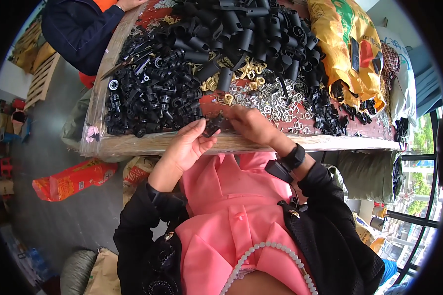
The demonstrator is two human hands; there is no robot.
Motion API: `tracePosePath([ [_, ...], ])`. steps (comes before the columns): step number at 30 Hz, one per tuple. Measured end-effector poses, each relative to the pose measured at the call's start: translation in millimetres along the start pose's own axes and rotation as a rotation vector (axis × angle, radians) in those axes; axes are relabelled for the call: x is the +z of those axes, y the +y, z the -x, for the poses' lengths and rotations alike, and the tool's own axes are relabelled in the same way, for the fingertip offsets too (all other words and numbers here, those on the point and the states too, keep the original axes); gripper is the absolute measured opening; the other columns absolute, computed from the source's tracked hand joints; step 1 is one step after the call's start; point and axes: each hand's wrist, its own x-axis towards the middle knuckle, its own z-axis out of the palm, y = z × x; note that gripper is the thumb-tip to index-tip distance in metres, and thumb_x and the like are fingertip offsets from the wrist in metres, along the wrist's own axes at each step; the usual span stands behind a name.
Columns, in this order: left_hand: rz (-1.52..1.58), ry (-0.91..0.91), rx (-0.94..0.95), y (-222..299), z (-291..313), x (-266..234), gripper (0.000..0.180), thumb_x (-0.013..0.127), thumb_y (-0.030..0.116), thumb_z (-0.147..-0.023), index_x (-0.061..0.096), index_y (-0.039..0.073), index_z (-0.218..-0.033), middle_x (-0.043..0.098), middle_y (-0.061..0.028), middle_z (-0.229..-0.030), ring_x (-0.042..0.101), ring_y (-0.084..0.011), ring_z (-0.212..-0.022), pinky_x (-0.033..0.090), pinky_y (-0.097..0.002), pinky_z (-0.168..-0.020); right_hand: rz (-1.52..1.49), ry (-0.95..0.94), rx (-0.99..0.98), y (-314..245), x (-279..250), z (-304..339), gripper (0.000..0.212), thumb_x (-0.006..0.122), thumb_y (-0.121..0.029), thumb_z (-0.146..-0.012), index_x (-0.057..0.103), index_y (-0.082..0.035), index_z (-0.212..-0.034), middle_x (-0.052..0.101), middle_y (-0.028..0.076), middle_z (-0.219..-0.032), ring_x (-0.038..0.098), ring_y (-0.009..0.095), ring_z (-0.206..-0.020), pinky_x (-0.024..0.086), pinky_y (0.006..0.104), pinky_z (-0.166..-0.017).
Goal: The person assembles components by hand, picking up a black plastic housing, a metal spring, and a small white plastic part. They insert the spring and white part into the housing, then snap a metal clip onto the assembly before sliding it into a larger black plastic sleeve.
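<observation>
Over the table's near edge, my left hand (186, 146) pinches a small black plastic part (212, 130) between thumb and fingers. My right hand (253, 127) is close against its other side, fingers curled in; whatever they grip is hidden. Just beyond lies a gold-coloured metal ring (229, 100) on the red tabletop. A heap of small black fittings (155, 96) spreads to the left of my hands. To the right are scattered silver metal clips (283, 105), with gold-coloured clips (251, 70) behind them. Black tubes (241, 42) are piled at the far side.
The table has a raised wooden edge (177, 144). Small black pieces (325, 118) lie at the right, near a yellow sack (337, 29) with a phone (354, 54) on it. Another person's dark sleeve (81, 34) is at the far left. A red bag (74, 180) lies on the floor.
</observation>
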Motion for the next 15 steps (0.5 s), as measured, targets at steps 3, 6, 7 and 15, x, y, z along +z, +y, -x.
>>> tracePosePath([
  [3,-0.094,-0.058,-0.017,-4.6,-6.3,14.4,0.021,0.054,0.011,-0.080,0.049,0.004,-0.099,0.057,-0.0117,-0.088,0.059,-0.0194,-0.074,0.050,-0.0239,-0.063,-0.526,-0.014,0.142,-4.3,-13.7,13.1,0.015,0.049,-0.003,-0.079,0.045,-0.001,-0.093,0.052,0.004,-0.074,0.050,0.010,-0.059,0.041,0.0233,-0.052],
  [6,-0.217,-0.101,-0.042,-9.9,-9.6,39.5,0.023,0.055,0.006,-0.078,0.048,0.003,-0.100,0.056,-0.0097,-0.088,0.058,-0.0185,-0.076,0.050,-0.0240,-0.065,-1.053,-0.002,0.161,-21.6,-23.6,29.9,0.013,0.046,-0.003,-0.082,0.043,-0.002,-0.095,0.047,-0.002,-0.072,0.042,0.003,-0.062,0.035,0.0176,-0.053],
  [7,-0.280,-0.095,-0.042,-13.1,-8.7,47.3,0.024,0.055,0.003,-0.077,0.047,0.003,-0.100,0.055,-0.0083,-0.088,0.058,-0.0174,-0.077,0.049,-0.0239,-0.066,-1.049,0.020,0.167,-25.1,-24.4,34.1,0.013,0.046,-0.003,-0.082,0.043,-0.002,-0.095,0.047,-0.002,-0.072,0.042,0.003,-0.062,0.035,0.0176,-0.053],
  [15,-0.892,-0.096,0.314,-36.7,-15.9,56.5,0.026,0.056,-0.005,-0.073,0.047,0.002,-0.097,0.051,-0.0030,-0.084,0.053,-0.0086,-0.070,0.047,-0.0211,-0.064,-1.165,0.225,0.145,-34.0,-31.8,52.8,0.011,0.044,-0.003,-0.084,0.043,-0.004,-0.095,0.049,-0.001,-0.073,0.045,0.004,-0.067,0.038,0.0187,-0.057],
])
